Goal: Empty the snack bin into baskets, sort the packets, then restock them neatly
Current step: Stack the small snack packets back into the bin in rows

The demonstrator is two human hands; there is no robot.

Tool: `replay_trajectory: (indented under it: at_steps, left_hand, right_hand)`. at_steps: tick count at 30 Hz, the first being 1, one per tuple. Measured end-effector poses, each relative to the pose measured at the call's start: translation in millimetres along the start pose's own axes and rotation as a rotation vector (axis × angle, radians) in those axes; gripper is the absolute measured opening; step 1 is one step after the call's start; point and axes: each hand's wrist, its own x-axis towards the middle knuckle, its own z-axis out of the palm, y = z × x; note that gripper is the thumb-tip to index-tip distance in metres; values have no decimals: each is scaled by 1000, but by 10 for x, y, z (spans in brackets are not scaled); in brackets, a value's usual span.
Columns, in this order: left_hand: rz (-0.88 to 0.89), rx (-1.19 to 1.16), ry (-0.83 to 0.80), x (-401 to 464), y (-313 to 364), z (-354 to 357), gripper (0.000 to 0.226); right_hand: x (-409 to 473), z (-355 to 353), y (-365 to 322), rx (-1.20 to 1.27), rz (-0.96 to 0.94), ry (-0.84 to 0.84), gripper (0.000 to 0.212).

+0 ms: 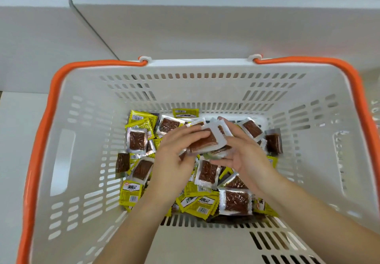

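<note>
A white slotted shopping basket (86, 132) with orange handles fills the view. Its floor is covered with several small snack packets, some yellow (131, 193) and some clear with brown contents (236, 202). Both my hands are inside the basket above the pile. My left hand (174, 150) and my right hand (244, 152) together hold a small stack of clear brown packets (207, 140) between them, fingers closed on its two ends. The packets under my hands are hidden.
An orange handle (47, 119) runs along the basket's left rim and another (362, 103) along the right. Behind the basket stands a pale grey wall or panel (205, 27). A white surface (16, 140) lies to the left.
</note>
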Motion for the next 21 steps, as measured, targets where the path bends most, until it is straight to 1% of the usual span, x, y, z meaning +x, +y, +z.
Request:
replay_trajectory:
  at_steps: [2, 4, 5, 7, 8, 9, 10, 11, 12, 13, 14, 15, 16, 18, 19, 20, 21]
  left_hand:
    - [-26, -53, -43, 18, -33, -31, 65]
    - [-65, -127, -136, 45, 17, -79, 69]
    - [-80, -163, -203, 50, 49, -93, 73]
    - [-119, -240, -291, 42, 99, -129, 80]
    - [-158, -283, -284, 45, 96, -163, 82]
    - [-218, -312, -234, 68, 51, -215, 81]
    - [-288, -291, -149, 110, -15, -277, 78]
    - [-356, -211, -49, 170, -121, -345, 73]
    - [-409, -64, 37, 243, -268, -415, 63]
    - [-451, 143, 73, 315, -419, -479, 53]
    - [-467, 366, 42, 366, -572, -535, 48]
    - [-452, 552, -26, 394, -713, -577, 51]
    - [-424, 673, -115, 400, -836, -603, 60]
    - [-390, 796, -268, 385, -996, -614, 84]
    - [-388, 832, -303, 377, -1047, -616, 92]
    - [-395, 868, -316, 372, -1073, -619, 95]
    - [-398, 912, -315, 374, -1090, -620, 92]
  right_hand:
    - [5, -51, -31, 57, 58, -12, 35]
    - [-6, -107, -52, -19, 80, -50, 29]
    - [-18, -131, -56, -88, 92, -100, 29]
    - [-44, -152, -58, -221, 133, -201, 50]
    - [-50, -157, -54, -247, 151, -227, 56]
    - [-46, -153, -51, -245, 161, -220, 55]
    - [-39, -151, -46, -234, 165, -185, 52]
    - [-30, -146, -39, -230, 163, -133, 49]
    - [-11, -150, -22, -240, 161, -88, 48]
    - [7, -162, -2, -251, 165, -55, 49]
    - [15, -160, 9, -254, 168, -34, 50]
    - [12, -146, 8, -254, 166, -21, 51]
    - [8, -139, 6, -255, 166, -13, 51]
    - [11, -150, 12, -263, 170, 3, 50]
    - [12, -157, 12, -269, 171, 7, 50]
    - [14, -164, 18, -274, 170, 11, 49]
    - [15, -170, 26, -281, 172, 15, 48]
